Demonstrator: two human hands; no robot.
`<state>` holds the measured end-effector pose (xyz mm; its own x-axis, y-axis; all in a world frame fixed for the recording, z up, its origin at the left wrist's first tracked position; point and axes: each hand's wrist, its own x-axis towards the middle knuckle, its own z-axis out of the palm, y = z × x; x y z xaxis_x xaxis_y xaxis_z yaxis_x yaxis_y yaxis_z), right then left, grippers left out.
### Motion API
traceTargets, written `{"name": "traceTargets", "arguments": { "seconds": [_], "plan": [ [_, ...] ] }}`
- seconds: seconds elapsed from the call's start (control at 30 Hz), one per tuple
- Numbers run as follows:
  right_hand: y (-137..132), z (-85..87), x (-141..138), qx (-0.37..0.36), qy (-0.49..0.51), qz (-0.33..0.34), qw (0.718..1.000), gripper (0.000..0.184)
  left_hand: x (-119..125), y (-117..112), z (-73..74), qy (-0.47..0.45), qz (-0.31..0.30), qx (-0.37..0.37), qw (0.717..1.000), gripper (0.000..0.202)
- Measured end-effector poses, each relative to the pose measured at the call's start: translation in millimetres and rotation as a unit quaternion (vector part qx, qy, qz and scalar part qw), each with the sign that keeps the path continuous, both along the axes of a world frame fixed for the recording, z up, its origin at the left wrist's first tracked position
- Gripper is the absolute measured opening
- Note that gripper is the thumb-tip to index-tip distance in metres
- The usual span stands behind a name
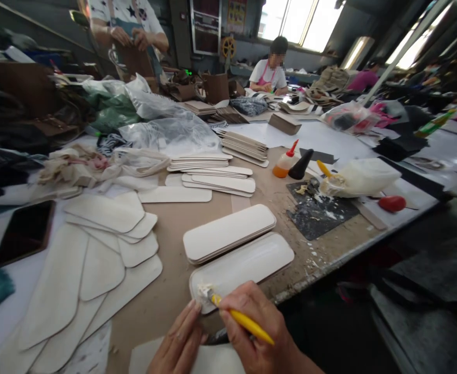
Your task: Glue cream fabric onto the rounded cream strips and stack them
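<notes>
Toward the left of the bench we see a fan of thin, matt, round-cornered panels, with no paste visible. Our left hand has its fingers straight and close together, tips at the left end of the top panel, close to the bench's front edge; we cannot tell whether the thumb pinches. That panel is glossy along much of its length, so we judge it largely coated; thick, creamy paste lies lumpy at its left end. The stack just behind looks dry and smooth, apparently uncoated. Our right hand closes its fingers around a smooth yellow brush, bristles in the paste. Farther right, a dark, crusted mat lies near the front edge, under a limp, milky bag.
</notes>
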<state>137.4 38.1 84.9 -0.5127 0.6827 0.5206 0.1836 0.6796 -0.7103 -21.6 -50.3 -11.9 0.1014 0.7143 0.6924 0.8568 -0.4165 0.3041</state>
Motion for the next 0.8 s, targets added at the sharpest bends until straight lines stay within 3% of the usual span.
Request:
{"name": "traceTargets", "arguments": {
  "seconds": [0.1, 0.27, 0.4, 0.47, 0.67, 0.8],
  "plan": [
    [6.7, 0.4, 2.8, -0.011, -0.016, -0.002, 1.0, 0.02, -2.9, 0.1, 7.1, 0.015, -0.02, -0.007, 1.0, 0.034],
    [12.0, 5.1, 5.7, 0.038, -0.028, -0.067, 0.997, 0.022, -4.8, -1.4, 16.8, 0.034, -0.023, -0.048, 0.998, 0.027],
    [7.3, 3.6, -3.6, 0.005, -0.03, -0.022, 0.999, 0.018, -3.1, -3.5, 18.5, 0.03, -0.028, -0.063, 0.997, 0.029],
    [13.0, 2.0, 0.3, 0.008, -0.045, -0.037, 0.998, 0.016, -2.4, -3.2, 17.2, 0.026, -0.025, -0.059, 0.998, 0.029],
    [54.2, 7.0, 58.4, 0.119, -0.138, -0.206, 0.961, 0.006, -3.8, -1.8, 10.4, 0.021, -0.025, -0.045, 0.998, 0.027],
    [58.5, 11.5, 77.9, 0.141, -0.183, -0.24, 0.943, 0.008, -5.9, -3.1, 9.6, 0.027, -0.027, -0.048, 0.998, 0.027]
  ]
}}
